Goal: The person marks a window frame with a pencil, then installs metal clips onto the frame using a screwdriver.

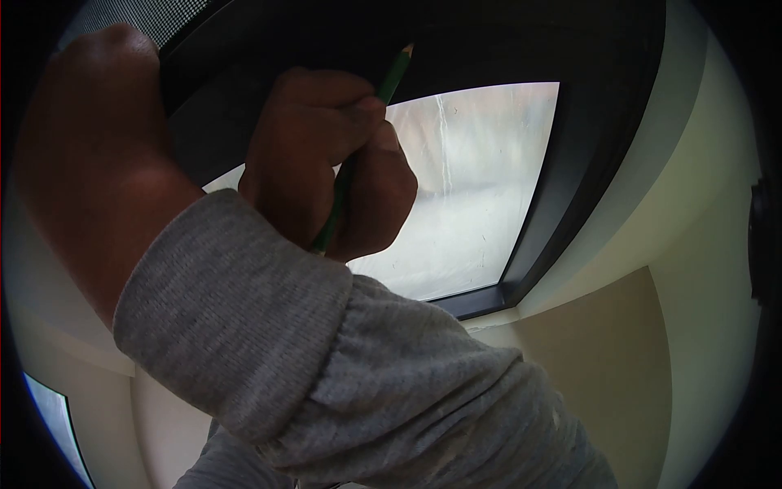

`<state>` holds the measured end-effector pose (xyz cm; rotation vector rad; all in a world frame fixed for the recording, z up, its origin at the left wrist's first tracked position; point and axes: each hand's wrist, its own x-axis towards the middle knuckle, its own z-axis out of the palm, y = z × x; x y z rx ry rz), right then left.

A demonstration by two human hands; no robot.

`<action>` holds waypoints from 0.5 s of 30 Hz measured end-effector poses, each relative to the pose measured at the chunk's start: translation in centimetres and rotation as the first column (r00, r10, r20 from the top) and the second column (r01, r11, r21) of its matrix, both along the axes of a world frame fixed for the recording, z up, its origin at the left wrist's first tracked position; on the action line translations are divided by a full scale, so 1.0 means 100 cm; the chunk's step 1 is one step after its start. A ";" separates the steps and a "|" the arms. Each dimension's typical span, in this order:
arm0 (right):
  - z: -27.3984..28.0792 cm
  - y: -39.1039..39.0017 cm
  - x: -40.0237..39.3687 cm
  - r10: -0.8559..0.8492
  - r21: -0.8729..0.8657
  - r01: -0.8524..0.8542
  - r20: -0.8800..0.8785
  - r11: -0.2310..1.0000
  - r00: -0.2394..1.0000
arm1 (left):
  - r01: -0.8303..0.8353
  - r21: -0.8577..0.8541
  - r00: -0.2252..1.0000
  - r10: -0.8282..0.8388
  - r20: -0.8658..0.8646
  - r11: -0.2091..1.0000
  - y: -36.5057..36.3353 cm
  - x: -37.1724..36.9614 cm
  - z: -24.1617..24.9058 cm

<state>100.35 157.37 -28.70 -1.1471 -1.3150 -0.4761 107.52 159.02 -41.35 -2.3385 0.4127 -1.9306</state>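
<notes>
A: What is being held?
B: 1 pencil [395,74]. It is painted green, made darker by shade along the lower shaft, and it is topped by a short, pale cone of bare wood.
A: How is it set?
B: It is tilted, with the sharpened end pointed up and a little to the right, in front of the black frame [607,106]. Whether the frame is touched by the point cannot be told.
A: And the grip?
B: The shaft is pinched by the thumb and curled fingers of the left hand [303,155]. Its lower stretch is seen across the palm side, down to the edge of the grey sleeve [423,375].
A: What of the right hand [106,106]?
B: It is bent at the wrist at the upper left, near the mesh [167,16]. Its fingers are not shown clearly, so whether anything is grasped cannot be told.
A: What is seen behind?
B: A bright window [481,179], marked by 1 long whitish streak, is partly covered by the left hand. Below the frame's corner a tan panel [595,367] is seen, bordered by a cream wall [713,326]. At the lower left, 1 bluish pane [59,428] is cut off by the dark border.
</notes>
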 end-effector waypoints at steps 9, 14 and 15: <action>-0.002 -0.008 0.003 -0.059 0.092 0.063 -0.046 0.994 0.997 | 0.160 -0.057 0.986 -0.162 -0.038 0.986 -0.004 -0.006 0.008; 0.004 -0.039 0.048 -0.021 0.040 0.018 0.093 0.999 0.995 | 0.117 -0.319 0.973 -0.172 -0.150 0.940 -0.017 -0.035 -0.023; 0.008 -0.054 0.060 0.006 0.022 -0.011 0.191 1.000 0.982 | 0.072 -0.405 0.963 -0.169 -0.209 0.911 -0.028 -0.055 -0.037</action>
